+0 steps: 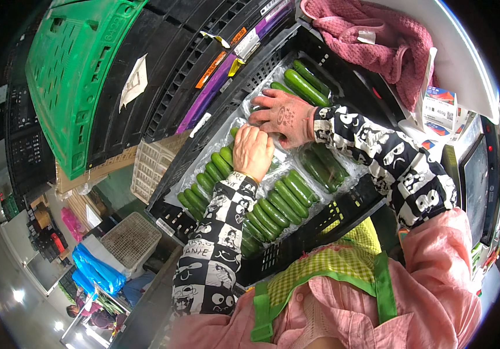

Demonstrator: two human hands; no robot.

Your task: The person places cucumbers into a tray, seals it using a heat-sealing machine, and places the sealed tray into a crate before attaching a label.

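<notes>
A black plastic crate [285, 251] lies before me, holding several clear-wrapped packs of green cucumbers. My left hand [254, 150], bare, lies over the far-left row, its fingers bent down onto a wrapped cucumber pack [221, 163]; its fingertips are hidden, so its grip is unclear. Just beyond it, my right hand [284, 117] wears a pink-orange glove with a printed mark. Its fingers are spread on the clear wrap, beside the far cucumber pack [304, 85]. Closer to me sit a pack of cucumbers [278, 207] and a darker wrapped pack [323, 168].
Stacked black crates [114, 126] and a green crate [73, 78] rise on the left. A pink towel [376, 39] and a printed label roll [440, 111] are at upper right, near a dark screen [472, 174]. Lower left are a beige basket [132, 240], blue plastic [97, 266] and a distant person [97, 312].
</notes>
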